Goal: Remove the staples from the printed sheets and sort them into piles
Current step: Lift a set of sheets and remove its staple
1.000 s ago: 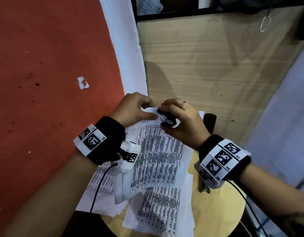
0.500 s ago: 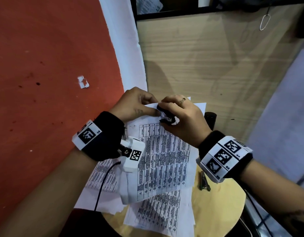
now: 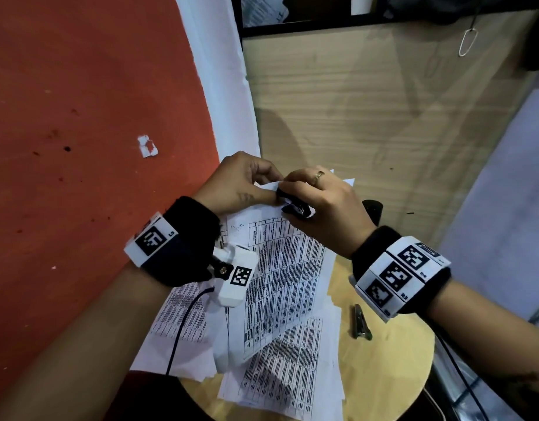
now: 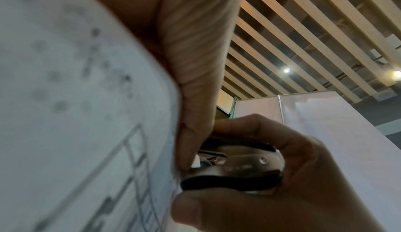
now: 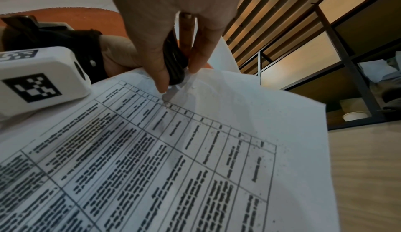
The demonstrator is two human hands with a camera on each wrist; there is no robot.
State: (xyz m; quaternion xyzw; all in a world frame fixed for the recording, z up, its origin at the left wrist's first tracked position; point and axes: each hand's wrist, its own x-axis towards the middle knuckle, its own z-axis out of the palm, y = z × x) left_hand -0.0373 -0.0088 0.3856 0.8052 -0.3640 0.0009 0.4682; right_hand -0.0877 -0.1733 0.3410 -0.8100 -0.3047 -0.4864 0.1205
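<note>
My left hand [image 3: 240, 180] pinches the top edge of the stapled sheets [image 3: 280, 268], thumb on the printed face and fingers curled behind the paper. In the left wrist view the thumb [image 4: 195, 81] lies flat along the paper edge, its tip touching the nose of the staple remover [image 4: 234, 169].

My right hand [image 3: 325, 208] grips the staple remover [image 3: 295, 205]: thumb under the lower black grip, fingers curled over the upper one. The metal claws sit at the top corner of the sheets; a small flap of paper shows between them. I cannot tell whether a staple is caught there. In the right wrist view the staple remover [image 5: 175, 61] points down onto the top margin of the sheets [image 5: 195, 150], just above the printed table.

The held sheets are lifted at the top end. Their lower end overlaps more printed sheets [image 3: 280, 372] lying loose on the round wooden table [image 3: 392, 360]. A further sheet [image 3: 180, 317] lies under my left wrist, overhanging the table edge.

A small metal tool [image 3: 361, 323] lies on the table beside the papers, below my right wrist. A torn scrap of paper [image 3: 147, 146] lies on the red floor [image 3: 80, 117], well apart from the table.
</note>
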